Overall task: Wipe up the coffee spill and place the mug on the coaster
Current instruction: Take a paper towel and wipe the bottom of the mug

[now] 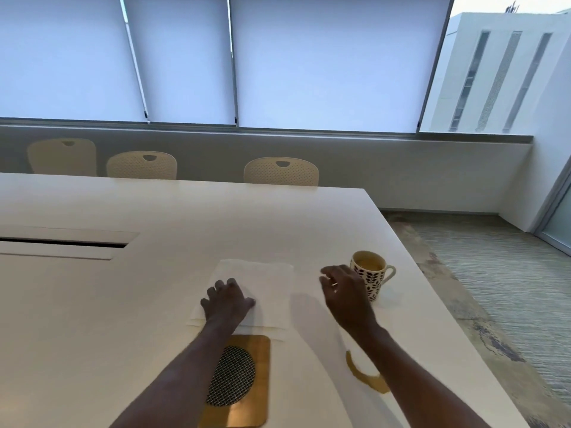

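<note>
Spanning room: white table (185, 211), three chairs (281, 171), blinds (324, 63).

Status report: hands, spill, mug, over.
Left hand flat on paper towel; right hand open beside mug. Spill unwiped. Coaster under left forearm.

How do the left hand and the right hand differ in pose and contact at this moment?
The left hand lies palm-down, fingers spread, pressing on the paper towel; the right hand is raised, fingers loosely curled, touching nothing visible. The left sits beyond the coaster; the right sits just left of the mug, with the coffee spill beneath its forearm. Both are bare and empty.
</note>
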The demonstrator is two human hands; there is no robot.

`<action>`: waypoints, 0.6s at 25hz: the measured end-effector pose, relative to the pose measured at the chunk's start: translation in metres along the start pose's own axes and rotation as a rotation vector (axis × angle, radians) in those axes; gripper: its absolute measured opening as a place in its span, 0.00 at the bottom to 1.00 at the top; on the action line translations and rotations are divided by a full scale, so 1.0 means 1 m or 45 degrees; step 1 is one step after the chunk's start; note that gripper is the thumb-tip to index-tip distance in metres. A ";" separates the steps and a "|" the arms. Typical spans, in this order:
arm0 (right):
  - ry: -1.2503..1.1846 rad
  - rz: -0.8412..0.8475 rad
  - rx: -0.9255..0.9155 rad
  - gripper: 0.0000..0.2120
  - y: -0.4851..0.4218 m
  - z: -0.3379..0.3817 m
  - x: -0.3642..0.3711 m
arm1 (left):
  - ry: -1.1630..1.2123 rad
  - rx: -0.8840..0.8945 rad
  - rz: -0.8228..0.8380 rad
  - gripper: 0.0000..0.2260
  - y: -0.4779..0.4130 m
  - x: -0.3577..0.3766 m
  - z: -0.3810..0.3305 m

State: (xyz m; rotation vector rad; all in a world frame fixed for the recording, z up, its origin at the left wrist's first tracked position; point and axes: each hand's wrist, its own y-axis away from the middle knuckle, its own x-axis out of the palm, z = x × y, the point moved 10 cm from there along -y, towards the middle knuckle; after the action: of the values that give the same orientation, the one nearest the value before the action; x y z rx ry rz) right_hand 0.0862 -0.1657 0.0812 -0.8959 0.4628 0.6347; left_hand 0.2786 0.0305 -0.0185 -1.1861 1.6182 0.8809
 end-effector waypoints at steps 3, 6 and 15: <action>0.037 0.381 0.113 0.13 0.016 0.014 0.074 | -0.099 -0.136 0.076 0.42 -0.001 0.004 0.014; 0.117 0.581 0.142 0.20 0.029 0.031 0.123 | -0.094 -0.241 0.083 0.48 -0.004 0.006 0.032; 0.406 0.833 0.119 0.24 0.048 0.041 0.175 | 0.133 -0.257 -0.045 0.25 -0.024 -0.008 0.060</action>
State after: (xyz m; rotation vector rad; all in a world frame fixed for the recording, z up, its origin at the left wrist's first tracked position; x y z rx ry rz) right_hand 0.1848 -0.0549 -0.0305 -0.7524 1.0880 1.0582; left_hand 0.3181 0.0806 -0.0314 -1.4167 1.6145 0.9920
